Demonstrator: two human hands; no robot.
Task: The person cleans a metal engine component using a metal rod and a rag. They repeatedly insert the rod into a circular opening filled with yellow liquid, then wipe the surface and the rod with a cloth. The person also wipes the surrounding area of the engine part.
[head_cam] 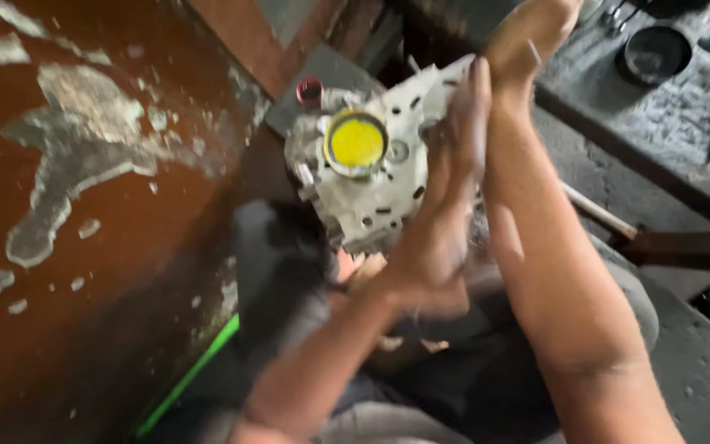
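Observation:
My left hand (445, 214) is shut on the right side of a white metal casing (371, 189) with several holes and slots. A round yellow disc (356, 141) sits in a ring on its face, and a small red cap (310, 89) sticks out at its upper left. The casing is held up in front of me, above my lap. A few fingers of what seems to be my right hand (361, 268) show under the casing; the rest is hidden behind my left forearm. The picture is blurred by motion.
My bare leg (552, 247) stretches up the right side, foot (527, 33) at the top. Red-brown floor with grey worn patches (84, 148) lies to the left. A dark round pan (656, 53) rests on a grey slab at upper right, and a green strip (191, 374) lies at lower left.

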